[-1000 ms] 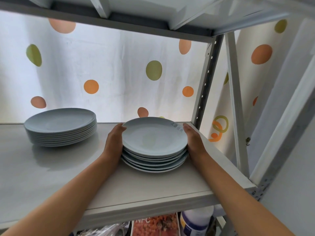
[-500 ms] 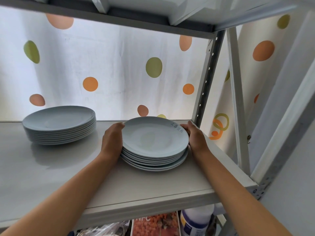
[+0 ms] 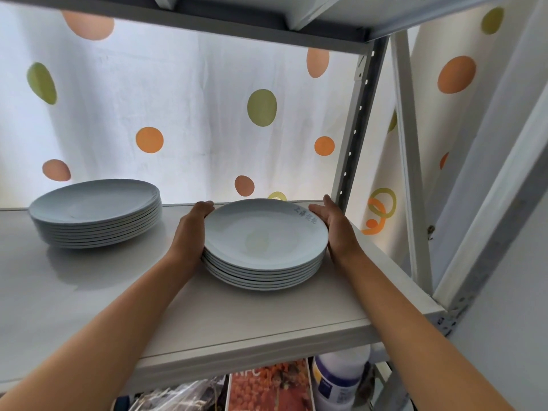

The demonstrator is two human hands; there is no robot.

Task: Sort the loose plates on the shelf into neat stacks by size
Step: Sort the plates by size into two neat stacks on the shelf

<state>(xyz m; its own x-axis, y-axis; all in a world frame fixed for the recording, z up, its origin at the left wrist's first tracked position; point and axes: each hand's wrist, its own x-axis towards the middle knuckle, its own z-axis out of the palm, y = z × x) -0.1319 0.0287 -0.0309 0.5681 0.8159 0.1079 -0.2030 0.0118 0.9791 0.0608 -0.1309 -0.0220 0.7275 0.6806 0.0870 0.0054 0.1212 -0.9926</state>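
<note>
Two stacks of pale blue-white plates stand on the grey shelf (image 3: 89,292). The smaller plate stack (image 3: 264,244) sits at the middle right, with faint blue lettering on the top plate's far rim. My left hand (image 3: 191,232) presses flat against its left side and my right hand (image 3: 336,229) cups its right side, so the stack is clasped between both palms. The stack rests on the shelf with its plates lined up evenly. The larger plate stack (image 3: 95,213) stands apart at the back left, untouched.
A perforated metal upright (image 3: 355,129) rises just behind my right hand. The upper shelf (image 3: 207,22) hangs low overhead. A dotted curtain (image 3: 178,114) closes the back. Below the shelf are a white bottle (image 3: 341,378) and a printed box (image 3: 269,387).
The plates of the smaller stack, slightly offset a second ago, now sit aligned. Both hands have stayed on its sides and shifted a little toward the back.
</note>
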